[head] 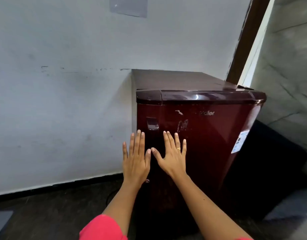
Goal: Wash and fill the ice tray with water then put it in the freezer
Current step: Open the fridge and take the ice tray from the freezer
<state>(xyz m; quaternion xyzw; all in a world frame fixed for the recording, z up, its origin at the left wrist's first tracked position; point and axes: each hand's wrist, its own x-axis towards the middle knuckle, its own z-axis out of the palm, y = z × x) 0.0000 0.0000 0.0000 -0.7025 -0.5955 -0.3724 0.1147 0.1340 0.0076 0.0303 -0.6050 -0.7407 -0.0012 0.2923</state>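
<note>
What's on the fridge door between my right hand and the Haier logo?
Whitish scuff marks on the maroon fridge door, above the right hand and down-left of the Haier logo. Otherwise that stretch is bare, as the head view shows.

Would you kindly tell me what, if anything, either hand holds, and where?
Nothing is held: the left hand and right hand lie flat, fingers straight, against the maroon fridge door.

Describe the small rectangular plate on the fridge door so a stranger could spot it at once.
Start at the dark red fridge against the pale wall. Near the door's upper left edge, just above the left hand, sits the small rectangular plate. Unlike the white scuff marks and brand lettering to its right, it is a neat glossy rectangle in the door's own colour.
</note>
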